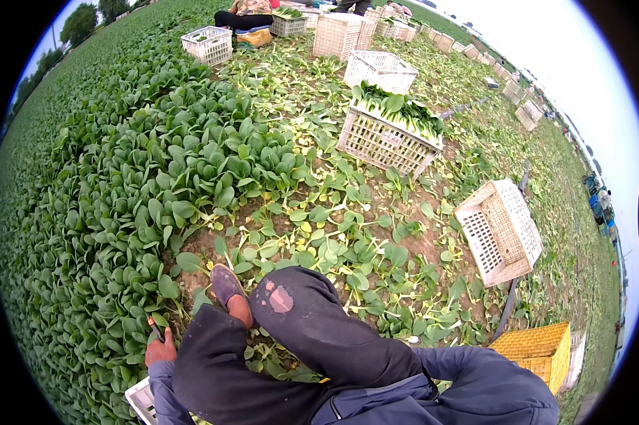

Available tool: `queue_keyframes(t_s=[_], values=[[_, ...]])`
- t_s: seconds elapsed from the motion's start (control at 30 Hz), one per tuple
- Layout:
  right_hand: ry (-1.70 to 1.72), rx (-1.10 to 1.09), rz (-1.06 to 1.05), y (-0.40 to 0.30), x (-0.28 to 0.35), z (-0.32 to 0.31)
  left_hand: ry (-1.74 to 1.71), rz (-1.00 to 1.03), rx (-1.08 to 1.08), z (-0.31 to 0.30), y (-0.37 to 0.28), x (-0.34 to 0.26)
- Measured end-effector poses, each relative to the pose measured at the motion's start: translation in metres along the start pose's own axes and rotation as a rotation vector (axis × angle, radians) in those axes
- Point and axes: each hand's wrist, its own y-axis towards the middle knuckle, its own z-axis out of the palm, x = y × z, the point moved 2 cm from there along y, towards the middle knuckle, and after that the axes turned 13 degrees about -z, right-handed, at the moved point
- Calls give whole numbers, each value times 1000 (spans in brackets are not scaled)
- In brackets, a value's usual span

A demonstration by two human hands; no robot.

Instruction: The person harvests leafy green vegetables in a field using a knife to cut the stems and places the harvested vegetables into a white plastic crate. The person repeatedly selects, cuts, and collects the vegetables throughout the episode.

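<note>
At the lower left my left hand [160, 349] grips a small dark tool [156, 330] with an orange part at its end; a knife is likely, but its blade is not clear. The hand is at the edge of the standing leafy greens [130, 297], which look like bok choy. Just below the hand, partly behind my sleeve, shows the corner of a white plastic crate [140, 397]. My right sleeve [447, 362] runs down behind my thigh, and my right hand is out of view. Cut leaves and stalks [330, 249] litter the soil before my bent knees.
A crate packed with greens [391, 135] stands ahead. An open crate [497, 231] lies tipped on its side to the right, near a dark hose [505, 313]. A yellow crate [532, 350] is beside me. Farther off, a person [247, 16] sits among more crates.
</note>
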Motion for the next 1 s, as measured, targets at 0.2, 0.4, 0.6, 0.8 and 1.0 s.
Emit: queue_keyframes(t_s=[0.2,0.4,0.6,0.8,1.0], values=[[27,17,8,1,3,11,63,-11,35,-2,-2,-4],[36,48,43,6,-12,-1,42,-40,155,3,-2,-10],[-57,123,-36,54,1,-37,-412,-178,291,1,11,28],[-35,83,-341,239,101,-46,-316,-243,320,-6,1,0],[-83,114,-633,379,264,-10,-332,-271,317,-14,-14,17]])
